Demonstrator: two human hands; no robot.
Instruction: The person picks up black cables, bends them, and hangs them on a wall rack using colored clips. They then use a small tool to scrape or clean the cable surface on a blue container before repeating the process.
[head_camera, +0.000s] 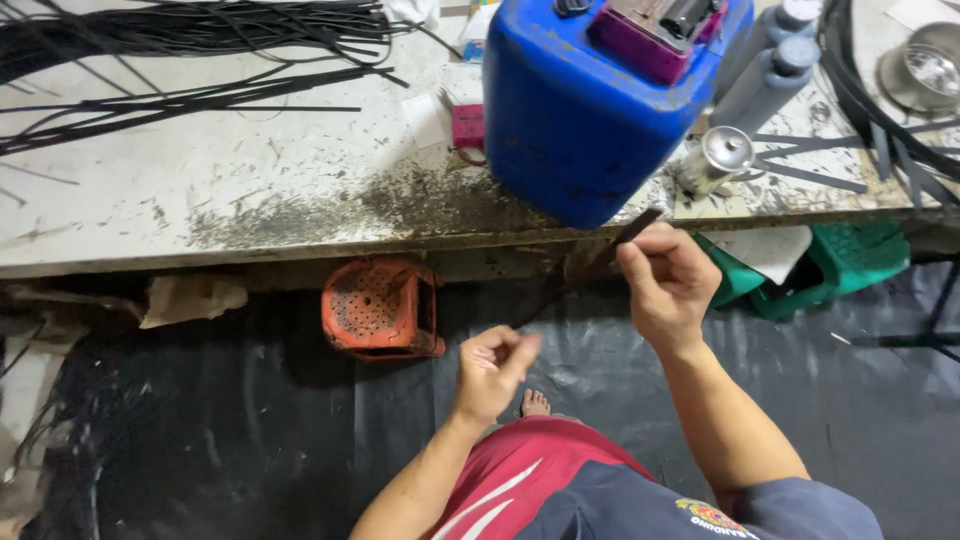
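Right now the right hand (665, 280) pinches the top end of a thin black strip (590, 272) between thumb and fingers. The strip slants down to the left, in front of the near edge of the workbench (250, 190). The left hand (492, 368) is lower down, with its fingers curled in close. It is blurry, so I cannot tell if it holds the low end of the strip.

Just above the right hand, a big blue jug (575, 110) stands at the near edge of the workbench. A purple box (655, 30) sits on top of it. Beside the jug, to the right, a small shiny can (718, 158) lies tilted, and two grey bottles (765, 65) stand behind it. A metal bowl (925, 70) is at the far right corner. Many long black strips (190, 55) lie spread over the left part of the workbench.

Under the workbench, an orange stool (382, 308) lies tipped on its side on black sheeting (250, 440). Green stools (830, 268) are off to the right. One bare foot (535, 403) shows below the left hand.
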